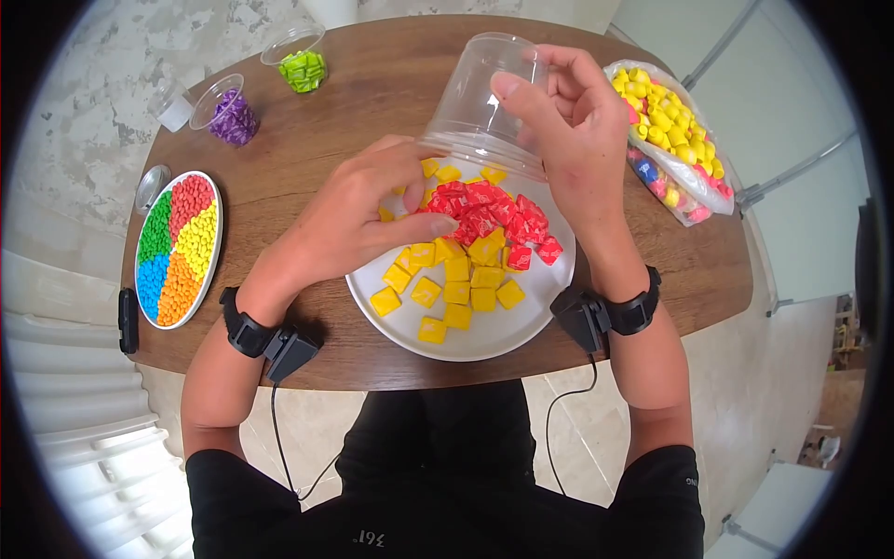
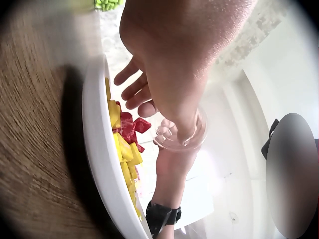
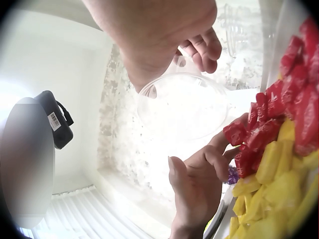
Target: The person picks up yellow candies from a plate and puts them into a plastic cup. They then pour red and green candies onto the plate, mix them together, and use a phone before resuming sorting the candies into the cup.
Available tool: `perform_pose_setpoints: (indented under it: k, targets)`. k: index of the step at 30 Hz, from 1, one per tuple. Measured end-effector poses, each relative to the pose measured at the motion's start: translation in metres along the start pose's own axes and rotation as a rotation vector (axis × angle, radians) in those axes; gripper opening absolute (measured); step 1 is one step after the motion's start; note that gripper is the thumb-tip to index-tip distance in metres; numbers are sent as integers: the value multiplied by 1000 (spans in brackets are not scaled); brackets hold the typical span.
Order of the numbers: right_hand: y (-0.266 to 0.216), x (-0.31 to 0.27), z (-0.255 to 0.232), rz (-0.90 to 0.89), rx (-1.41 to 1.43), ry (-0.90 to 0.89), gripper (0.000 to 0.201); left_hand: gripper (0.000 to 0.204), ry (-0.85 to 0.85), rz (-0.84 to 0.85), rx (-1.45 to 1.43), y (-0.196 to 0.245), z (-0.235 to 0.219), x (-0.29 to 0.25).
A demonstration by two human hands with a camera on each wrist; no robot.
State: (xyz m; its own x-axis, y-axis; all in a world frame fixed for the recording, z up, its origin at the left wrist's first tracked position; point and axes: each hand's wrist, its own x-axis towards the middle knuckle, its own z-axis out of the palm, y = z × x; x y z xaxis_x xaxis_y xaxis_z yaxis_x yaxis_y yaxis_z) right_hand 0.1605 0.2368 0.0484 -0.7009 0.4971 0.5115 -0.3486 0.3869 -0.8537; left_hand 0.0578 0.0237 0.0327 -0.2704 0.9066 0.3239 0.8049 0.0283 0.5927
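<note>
Clear cup (image 1: 466,98), empty: right hand (image 1: 585,130) grips it, mouth tilted toward the white plate (image 1: 498,333), presumably for pouring. Red sweets (image 1: 475,207), yellow sweets (image 1: 456,270): on that plate. Left hand (image 1: 363,203): loosely curved beside them, visibly holding nothing, perhaps guarding strays.

brown wooden table (image 1: 279,191), pale tiled floor (image 1: 587,433), bright white pleated curtain (image 1: 79,380)

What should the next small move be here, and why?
Probably the right hand should set the clear cup aside: it looks empty and tips its mouth toward the plate, where red candies already lie heaped.
</note>
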Motion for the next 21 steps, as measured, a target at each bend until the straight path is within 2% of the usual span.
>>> perform_pose_setpoints:
  k: [2,3,6,8,9,12,14,15,17,18,20,21]
  targets:
    - [1,1,2,-74,23,58,55,34,51,-105,-72,6,2,0]
    - [1,0,1,-74,22,59,55,34,51,-104,-72,6,4,1]
    - [1,0,1,-97,-17,39,56,32,43,-32,-49,0,9,1]
    - [2,0,2,-102,-29,45,57,34,22,119,-3,-9,12,0]
    - [2,0,2,-103,-29,45,57,34,22,119,-3,-8,12,-1]
    - [3,0,0,-43,-3,47,56,32,-6,59,-83,-3,11,-1]
    - [2,1,-1,37,-35,21,53,21,111,97,-65,-7,9,0]
    - [0,1,0,36,-33,21,53,21,111,97,-63,-13,6,0]
    - [-7,-1,2,188,127,-20,50,28,235,84,36,-26,-2,1]
    - [-9,-2,2,181,143,-23,50,28,235,81,53,-26,-3,1]
    - [-10,-3,4,326,139,-70,47,61,422,-26,-6,-21,-5,4]
    - [-12,-3,7,311,173,-90,47,96,417,4,-23,-21,-5,5]
